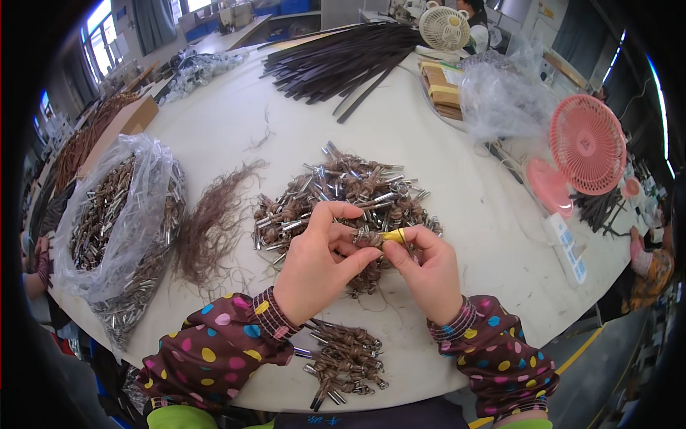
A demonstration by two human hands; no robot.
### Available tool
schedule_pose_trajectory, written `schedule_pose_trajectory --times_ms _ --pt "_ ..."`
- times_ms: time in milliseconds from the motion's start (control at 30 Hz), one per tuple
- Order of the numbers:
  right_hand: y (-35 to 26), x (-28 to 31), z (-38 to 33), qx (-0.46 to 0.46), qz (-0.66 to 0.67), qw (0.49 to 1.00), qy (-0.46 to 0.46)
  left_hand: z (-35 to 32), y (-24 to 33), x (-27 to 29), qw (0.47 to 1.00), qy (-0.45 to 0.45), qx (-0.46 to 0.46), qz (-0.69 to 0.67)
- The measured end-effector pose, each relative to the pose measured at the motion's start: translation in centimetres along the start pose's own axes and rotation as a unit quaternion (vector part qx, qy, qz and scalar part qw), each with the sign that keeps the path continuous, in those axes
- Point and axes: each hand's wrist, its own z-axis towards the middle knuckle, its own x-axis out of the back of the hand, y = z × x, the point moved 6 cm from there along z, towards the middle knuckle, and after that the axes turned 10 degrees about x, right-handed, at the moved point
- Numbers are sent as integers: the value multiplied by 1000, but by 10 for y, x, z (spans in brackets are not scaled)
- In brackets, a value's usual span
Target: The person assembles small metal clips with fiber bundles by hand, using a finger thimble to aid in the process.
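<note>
Pinched in my left hand [312, 266] is a knotted brown cord piece [364, 237], held up just above the table. My right hand [431, 273] grips a small yellow-handled tool [392, 235] with a thin dark curved part, close against the knot; its working end is hidden. Behind and beneath both hands lies a large pile of brown knotted cords with shiny metal tips [350, 179]. Between my forearms, near the table's front edge, sits a smaller heap of similar cord pieces [350, 355].
To the left stands a clear plastic bag [114, 279] full of cord pieces, beside loose brown thread scraps [211, 229]. Dark flat strips [343, 57] spread across the far side. At right are a pink fan [587, 144], a white power strip [564, 247] and crumpled plastic [504, 96].
</note>
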Motion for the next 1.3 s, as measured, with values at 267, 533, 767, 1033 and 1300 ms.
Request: schedule_pose_trajectory --times_ms 267,533,767,1033,1300 --pt "-7 3 -4 63 -92 994 18 -7 17 8 937 107 -236 233" --pt "-4 -1 -3 19 1 1000 -1 -12 25 11 892 149 -299 303" --pt "7 -6 -6 -153 150 975 -52 -10 9 11 937 100 -223 251" --pt "-12 7 4 19 -137 987 -78 -13 16 10 898 94 -327 278" --pt "-11 -5 -1 30 -95 984 -147 -15 13 5 899 98 -319 283"
